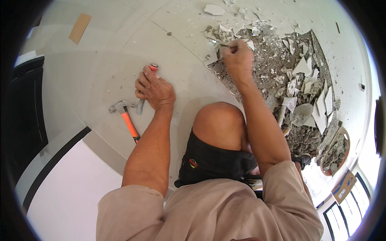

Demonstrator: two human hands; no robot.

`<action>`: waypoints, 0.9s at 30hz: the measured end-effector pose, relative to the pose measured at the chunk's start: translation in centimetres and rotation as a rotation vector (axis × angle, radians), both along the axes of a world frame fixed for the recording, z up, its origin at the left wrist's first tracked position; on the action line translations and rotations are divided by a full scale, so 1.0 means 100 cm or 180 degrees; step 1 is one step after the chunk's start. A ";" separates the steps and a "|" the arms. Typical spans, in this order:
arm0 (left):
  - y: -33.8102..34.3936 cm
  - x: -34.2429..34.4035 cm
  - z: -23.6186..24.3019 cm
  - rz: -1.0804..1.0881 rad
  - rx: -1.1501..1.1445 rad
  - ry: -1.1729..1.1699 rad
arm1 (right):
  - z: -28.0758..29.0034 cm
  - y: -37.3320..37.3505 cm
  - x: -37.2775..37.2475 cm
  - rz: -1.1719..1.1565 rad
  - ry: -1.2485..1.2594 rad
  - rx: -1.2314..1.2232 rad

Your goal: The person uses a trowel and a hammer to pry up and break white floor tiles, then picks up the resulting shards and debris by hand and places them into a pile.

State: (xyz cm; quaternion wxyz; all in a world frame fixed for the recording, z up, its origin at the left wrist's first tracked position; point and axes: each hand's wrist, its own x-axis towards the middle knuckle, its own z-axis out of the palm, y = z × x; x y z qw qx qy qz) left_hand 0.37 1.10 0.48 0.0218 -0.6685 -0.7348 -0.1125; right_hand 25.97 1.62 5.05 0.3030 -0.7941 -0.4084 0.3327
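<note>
My left hand [155,87] is wrapped round the red handle of a chisel [140,107]; its grey metal blade sticks out below the fingers over the pale floor tiles. Just left of it lies a claw hammer [128,122] with an orange and black handle. Over the far left edge of the broken-up patch, my right hand [238,60] is slightly blurred, its fingers closed on a small tile shard [219,43]. Rough grey mortar bed [263,60] shows beneath and beside that hand, strewn with tile fragments.
Larger broken tile pieces [321,108] are heaped on the right side of the patch. A pan of rubble [334,152] stands near my right foot. A loose white piece [214,10] and a brown cardboard strip [80,28] lie on the far floor. A white, black-edged panel [72,180] is at left.
</note>
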 end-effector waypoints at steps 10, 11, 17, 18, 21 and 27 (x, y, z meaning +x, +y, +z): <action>0.001 -0.002 0.001 -0.0020 -0.0003 0.0043 | 0.012 0.006 0.005 0.2061 -0.1564 0.0648; 0.000 -0.001 0.001 0.0016 -0.0090 -0.0102 | 0.009 0.008 0.006 0.2260 -0.1770 0.0614; -0.001 -0.001 0.002 0.0026 -0.0184 -0.0165 | 0.007 0.015 0.018 0.2685 -0.1858 0.0524; -0.001 -0.001 0.001 0.0027 -0.0166 -0.0109 | 0.005 0.014 0.019 0.2766 -0.1932 0.0567; -0.002 -0.001 0.000 0.0014 -0.0099 0.0010 | -0.005 0.009 0.026 0.2894 -0.2236 0.1020; -0.002 0.002 -0.001 -0.0004 -0.0094 -0.0009 | -0.023 0.001 0.039 0.2983 -0.2388 0.1531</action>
